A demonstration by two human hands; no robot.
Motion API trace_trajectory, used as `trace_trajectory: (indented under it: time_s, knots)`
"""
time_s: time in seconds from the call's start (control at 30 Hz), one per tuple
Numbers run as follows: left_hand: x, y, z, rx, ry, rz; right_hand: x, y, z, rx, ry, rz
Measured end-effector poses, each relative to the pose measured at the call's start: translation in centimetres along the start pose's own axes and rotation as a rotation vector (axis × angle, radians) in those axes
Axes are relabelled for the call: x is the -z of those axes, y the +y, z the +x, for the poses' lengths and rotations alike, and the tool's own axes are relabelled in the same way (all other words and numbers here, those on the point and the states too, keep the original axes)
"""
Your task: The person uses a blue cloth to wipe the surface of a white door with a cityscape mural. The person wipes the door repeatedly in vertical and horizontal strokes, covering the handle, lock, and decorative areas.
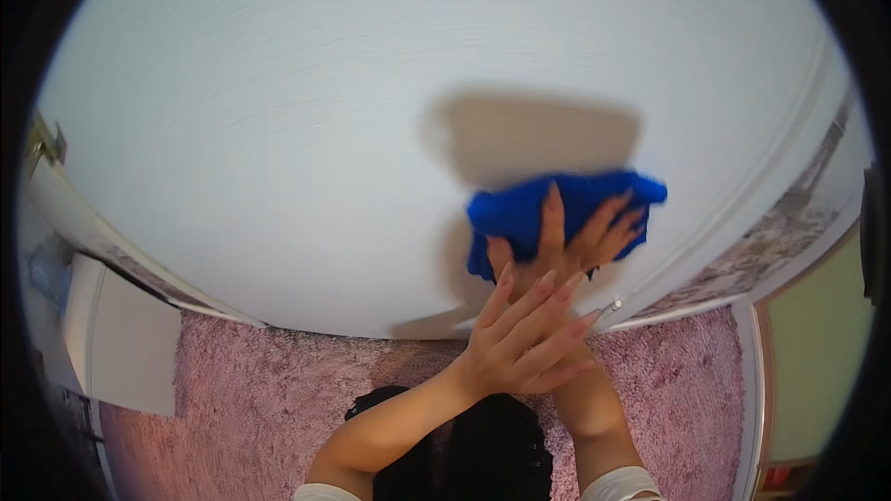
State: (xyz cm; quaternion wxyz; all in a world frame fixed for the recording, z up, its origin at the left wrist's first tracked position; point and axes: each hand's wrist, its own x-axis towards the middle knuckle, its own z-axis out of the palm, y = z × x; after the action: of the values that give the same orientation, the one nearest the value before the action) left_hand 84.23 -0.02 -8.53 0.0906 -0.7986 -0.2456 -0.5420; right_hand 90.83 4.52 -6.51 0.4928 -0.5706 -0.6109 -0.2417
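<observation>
A blue cloth [515, 212] lies pressed flat against a large white door [313, 153], and it casts a brown shadow just above itself. My right hand [557, 243] rests on the cloth with the fingers spread, its fingertips over the blue fabric. Nearer to me, my left hand [529, 341] crosses over my right wrist, fingers apart, with nothing seen in it. The left hand hides part of the right wrist. Whether the left palm touches the right arm cannot be told.
Pink shaggy carpet [278, 390] covers the floor below the door. A brass-coloured door handle [45, 146] is at the left edge. A white box-like piece of furniture [132, 334] stands at lower left, and a green panel [814, 348] is at the right. A small metal doorstop-like piece [612, 306] sits near the door's lower edge.
</observation>
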Motion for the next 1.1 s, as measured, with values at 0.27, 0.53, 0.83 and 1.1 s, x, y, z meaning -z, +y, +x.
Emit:
trace_trajectory:
  time_s: [0.27,0.53,0.83,1.1]
  knots:
    - [1.2,-4.2,-11.7,0.303,-0.514,0.173,-7.0,-1.3,-14.1,0.105,-0.229,0.013]
    - [9.0,-6.4,-0.6,0.192,-0.043,0.272,-8.9,-8.5,-7.1,0.148,-0.075,0.073]
    - [12.0,-9.4,-14.2,0.408,-0.245,0.21,-10.9,-12.1,-16.9,0.251,-0.28,0.045]
    - [19.2,-12.4,-4.1,0.207,0.011,0.163,-8.8,-18.7,-7.5,0.101,-0.123,0.308]
